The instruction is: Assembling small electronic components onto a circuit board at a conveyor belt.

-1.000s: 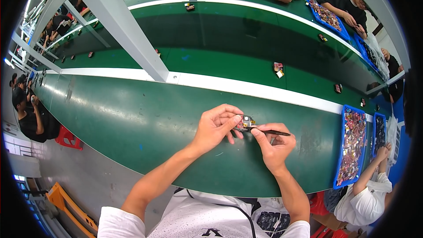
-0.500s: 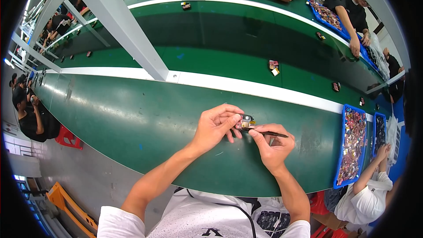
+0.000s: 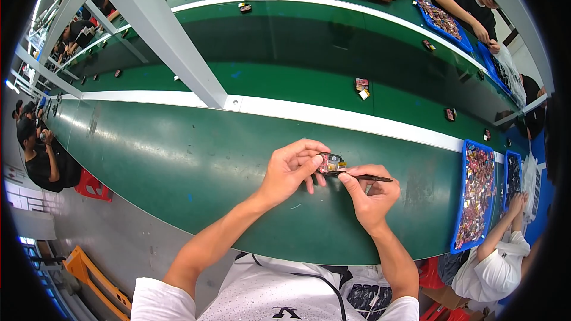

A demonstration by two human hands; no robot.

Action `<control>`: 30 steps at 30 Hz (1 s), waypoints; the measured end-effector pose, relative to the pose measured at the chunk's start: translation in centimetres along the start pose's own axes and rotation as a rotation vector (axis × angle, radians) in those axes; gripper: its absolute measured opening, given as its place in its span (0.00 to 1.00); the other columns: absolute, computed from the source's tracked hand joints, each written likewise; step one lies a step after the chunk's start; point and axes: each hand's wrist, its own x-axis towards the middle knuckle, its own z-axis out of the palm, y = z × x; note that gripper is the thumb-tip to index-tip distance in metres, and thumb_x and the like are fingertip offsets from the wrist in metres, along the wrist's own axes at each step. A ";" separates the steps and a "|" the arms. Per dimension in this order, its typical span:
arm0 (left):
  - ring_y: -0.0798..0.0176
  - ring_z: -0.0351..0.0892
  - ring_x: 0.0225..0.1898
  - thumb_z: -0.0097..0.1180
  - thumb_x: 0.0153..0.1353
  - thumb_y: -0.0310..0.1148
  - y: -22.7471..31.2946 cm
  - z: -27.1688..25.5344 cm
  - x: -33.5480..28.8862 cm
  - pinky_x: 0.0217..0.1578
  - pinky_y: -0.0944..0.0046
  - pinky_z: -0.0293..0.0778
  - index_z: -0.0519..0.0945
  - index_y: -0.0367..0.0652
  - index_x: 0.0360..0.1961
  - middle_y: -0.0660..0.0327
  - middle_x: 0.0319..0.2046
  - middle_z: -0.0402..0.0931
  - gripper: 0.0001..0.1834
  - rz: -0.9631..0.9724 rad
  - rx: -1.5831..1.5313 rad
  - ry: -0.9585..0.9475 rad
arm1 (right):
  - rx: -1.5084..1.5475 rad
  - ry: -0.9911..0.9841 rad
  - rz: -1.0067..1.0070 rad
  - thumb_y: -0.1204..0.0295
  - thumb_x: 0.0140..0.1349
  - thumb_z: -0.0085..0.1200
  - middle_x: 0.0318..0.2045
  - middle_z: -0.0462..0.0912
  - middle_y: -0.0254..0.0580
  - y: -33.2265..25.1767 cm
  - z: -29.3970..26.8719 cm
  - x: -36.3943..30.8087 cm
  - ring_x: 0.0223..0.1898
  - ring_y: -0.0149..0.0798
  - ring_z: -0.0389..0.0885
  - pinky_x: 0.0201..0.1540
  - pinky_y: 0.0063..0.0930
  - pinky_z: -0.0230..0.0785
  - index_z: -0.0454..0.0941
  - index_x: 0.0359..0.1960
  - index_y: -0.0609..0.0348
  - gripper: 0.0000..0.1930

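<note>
- Left hand [image 3: 291, 169] pinches a small electronic part [image 3: 331, 163] between thumb and fingertips, its grip closed on it just above the green table [image 3: 178, 160].
- Right hand [image 3: 370, 193], at the part's 3 o'clock, has its grip shut on a thin black tool [image 3: 369, 177] whose tip touches the part.
- A blue tray [image 3: 474, 202] of similar pieces sits well apart at 3 o'clock (a neighbour's arm beside it).
- Likely risk: the tool slipping off the tiny part, or the pinch loosening and dropping it.

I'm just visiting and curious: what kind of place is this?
Probably an electronics assembly line: a long green workbench, blue trays full of small parts, and a left hand holding a small circuit module.
</note>
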 end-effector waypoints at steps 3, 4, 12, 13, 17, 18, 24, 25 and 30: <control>0.63 0.85 0.29 0.53 0.73 0.26 -0.1 -0.1 0.0 0.21 0.69 0.80 0.76 0.30 0.53 0.51 0.39 0.82 0.12 0.014 0.017 -0.005 | 0.007 -0.019 0.011 0.82 0.54 0.71 0.28 0.89 0.34 0.0 0.0 0.0 0.14 0.15 0.64 0.17 0.14 0.51 0.86 0.31 0.61 0.06; 0.63 0.85 0.29 0.53 0.73 0.26 -0.1 0.0 0.0 0.21 0.69 0.80 0.76 0.30 0.53 0.51 0.39 0.82 0.12 0.014 0.017 -0.006 | -0.002 -0.021 -0.002 0.82 0.54 0.71 0.28 0.89 0.34 0.0 0.1 0.0 0.14 0.15 0.63 0.17 0.14 0.51 0.86 0.31 0.61 0.06; 0.64 0.84 0.28 0.53 0.73 0.26 -0.2 0.1 -0.2 0.20 0.71 0.77 0.77 0.30 0.53 0.53 0.39 0.81 0.12 0.008 0.042 0.014 | -0.031 -0.031 -0.025 0.80 0.53 0.72 0.28 0.89 0.34 0.1 0.0 -0.1 0.14 0.15 0.63 0.17 0.14 0.51 0.87 0.31 0.60 0.06; 0.64 0.84 0.28 0.53 0.73 0.26 -0.2 0.2 -0.3 0.20 0.71 0.77 0.77 0.30 0.53 0.53 0.39 0.81 0.12 0.007 0.042 0.014 | -0.036 -0.039 -0.030 0.80 0.53 0.72 0.28 0.89 0.35 0.1 -0.1 -0.1 0.13 0.16 0.63 0.17 0.14 0.51 0.87 0.30 0.60 0.06; 0.63 0.85 0.28 0.52 0.73 0.26 0.0 0.1 -0.2 0.20 0.71 0.77 0.77 0.30 0.53 0.52 0.39 0.82 0.12 0.010 0.051 0.013 | -0.049 -0.041 -0.055 0.81 0.52 0.72 0.28 0.89 0.36 0.2 0.0 -0.2 0.13 0.17 0.64 0.17 0.15 0.52 0.86 0.30 0.60 0.06; 0.63 0.85 0.28 0.52 0.73 0.26 0.0 0.1 -0.2 0.20 0.71 0.77 0.77 0.30 0.53 0.52 0.39 0.82 0.12 0.013 0.049 0.012 | -0.049 -0.041 -0.054 0.81 0.52 0.72 0.28 0.89 0.36 0.1 0.1 -0.2 0.13 0.17 0.64 0.17 0.15 0.52 0.86 0.30 0.60 0.06; 0.62 0.85 0.28 0.53 0.73 0.27 0.1 0.2 -0.2 0.20 0.71 0.78 0.77 0.30 0.53 0.51 0.39 0.83 0.12 0.010 0.052 0.020 | -0.076 -0.069 -0.136 0.81 0.52 0.72 0.30 0.90 0.40 0.1 0.1 -0.1 0.12 0.18 0.65 0.16 0.16 0.54 0.86 0.31 0.60 0.07; 0.62 0.85 0.28 0.53 0.73 0.27 0.1 0.2 -0.2 0.20 0.71 0.78 0.77 0.30 0.53 0.51 0.39 0.83 0.12 0.010 0.052 0.020 | -0.080 -0.072 -0.139 0.81 0.52 0.72 0.30 0.90 0.40 0.1 0.1 -0.1 0.12 0.18 0.65 0.16 0.16 0.54 0.86 0.31 0.60 0.07; 0.61 0.86 0.29 0.53 0.73 0.27 0.2 0.2 -0.2 0.21 0.70 0.80 0.77 0.29 0.53 0.50 0.39 0.83 0.13 0.003 0.065 0.026 | -0.063 -0.062 -0.121 0.81 0.52 0.72 0.30 0.90 0.41 0.1 0.2 -0.1 0.12 0.19 0.65 0.16 0.16 0.54 0.86 0.31 0.60 0.07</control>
